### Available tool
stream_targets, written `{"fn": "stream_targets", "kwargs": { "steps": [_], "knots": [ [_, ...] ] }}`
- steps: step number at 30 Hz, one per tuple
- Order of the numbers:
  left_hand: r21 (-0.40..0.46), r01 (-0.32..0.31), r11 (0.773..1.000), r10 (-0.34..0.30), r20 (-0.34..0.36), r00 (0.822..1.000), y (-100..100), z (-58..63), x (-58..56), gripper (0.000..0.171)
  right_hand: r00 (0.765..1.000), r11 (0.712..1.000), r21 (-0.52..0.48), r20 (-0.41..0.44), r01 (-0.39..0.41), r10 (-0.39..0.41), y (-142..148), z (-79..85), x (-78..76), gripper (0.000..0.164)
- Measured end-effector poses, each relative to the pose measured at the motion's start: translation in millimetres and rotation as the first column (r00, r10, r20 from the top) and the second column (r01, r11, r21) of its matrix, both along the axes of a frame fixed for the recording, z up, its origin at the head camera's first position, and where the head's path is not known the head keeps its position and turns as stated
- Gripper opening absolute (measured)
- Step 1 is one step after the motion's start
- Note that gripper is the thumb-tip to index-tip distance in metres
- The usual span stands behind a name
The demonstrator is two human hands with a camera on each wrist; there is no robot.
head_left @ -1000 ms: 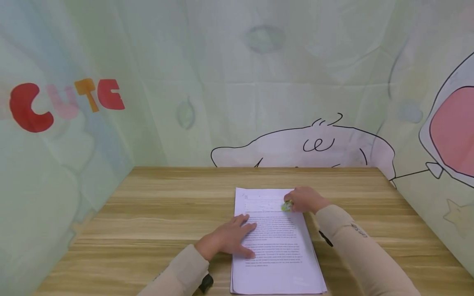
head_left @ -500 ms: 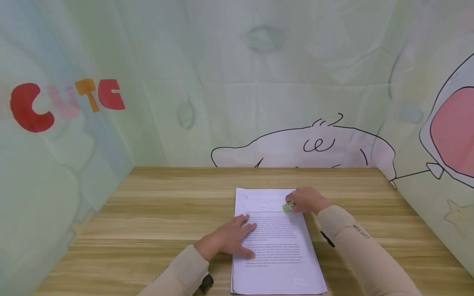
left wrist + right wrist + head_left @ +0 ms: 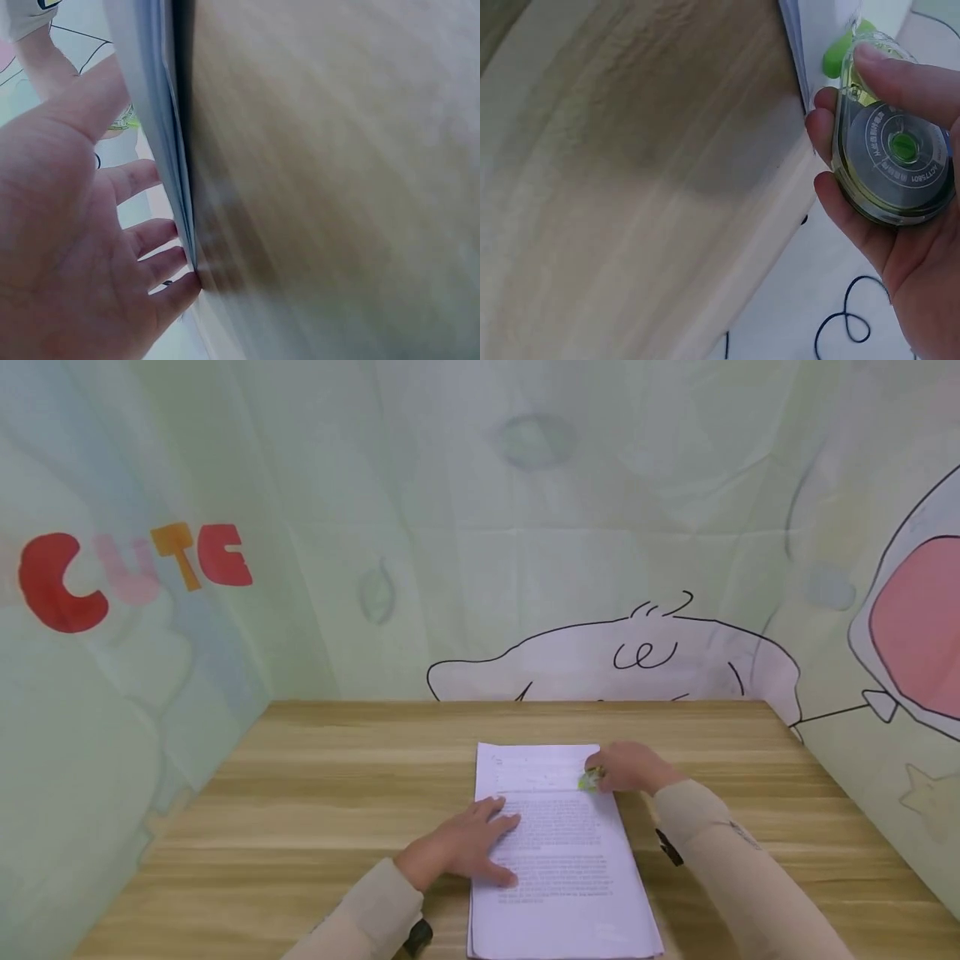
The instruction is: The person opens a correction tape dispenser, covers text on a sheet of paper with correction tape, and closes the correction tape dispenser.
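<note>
A stack of printed paper point(image 3: 555, 931) lies on the wooden table. My left hand point(image 3: 467, 845) rests on its left side with fingers spread; in the left wrist view the fingertips point(image 3: 174, 294) reach the edge of the sheets. Near the upper right of the top page, my right hand point(image 3: 628, 767) grips a correction tape point(image 3: 901, 154). This dispenser is clear and rounded, with a green hub and a green piece by its tip. The thumb presses its near side while the other fingers curl behind it. Its tip is right at the page, close to a printed line.
The wooden table point(image 3: 337, 793) extends on both sides of the paper and behind it. A printed fabric backdrop point(image 3: 337, 568) encloses its back and sides.
My right hand has moved slightly to the right across the page, carrying the correction tape with it. The left hand and the paper have stayed in place.
</note>
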State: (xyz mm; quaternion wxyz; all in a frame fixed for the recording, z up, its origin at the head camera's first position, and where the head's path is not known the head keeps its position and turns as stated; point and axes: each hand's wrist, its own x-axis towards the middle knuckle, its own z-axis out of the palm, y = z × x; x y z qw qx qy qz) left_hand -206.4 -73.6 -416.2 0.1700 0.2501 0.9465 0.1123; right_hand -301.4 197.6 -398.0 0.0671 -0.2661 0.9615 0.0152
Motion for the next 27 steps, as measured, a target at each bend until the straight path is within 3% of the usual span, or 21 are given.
{"fn": "stream_targets", "kwargs": {
  "steps": [4, 11, 15, 22, 27],
  "knots": [
    [-0.006, 0.002, 1.0, -0.002, 0.002, 1.0, 0, -3.2, 0.5, 0.083, 0.999, 0.997, -0.074, 0.027, 0.021, -0.019, 12, -1.5, 0.0, 0.036],
    [0.0, -0.004, 1.0, 0.004, 0.002, 1.0, 0, -1.3, -0.4, 0.084, 0.997, 0.985, -0.158, 0.05, 0.071, -0.064, 18, 9.7, 1.1, 0.038],
    [0.005, -0.006, 1.0, 0.005, 0.011, 1.0, 0, 1.1, 0.0, 0.083, 0.994, 0.979, -0.179, 0.078, 0.094, -0.081, 18, 8.7, 4.5, 0.039],
    [0.006, 0.023, 1.0, -0.023, -0.039, 0.999, 2, 1.7, -1.2, 0.085, 0.994, 0.973, -0.209, 0.073, 0.095, -0.082, 12, 2.8, 9.8, 0.038],
    [-0.015, 0.006, 1.0, -0.007, -0.037, 0.999, 7, 2.7, -1.6, 0.087, 0.992, 0.968, -0.218, 0.072, 0.121, -0.108, 11, 3.4, 12.4, 0.037]
  ]
}}
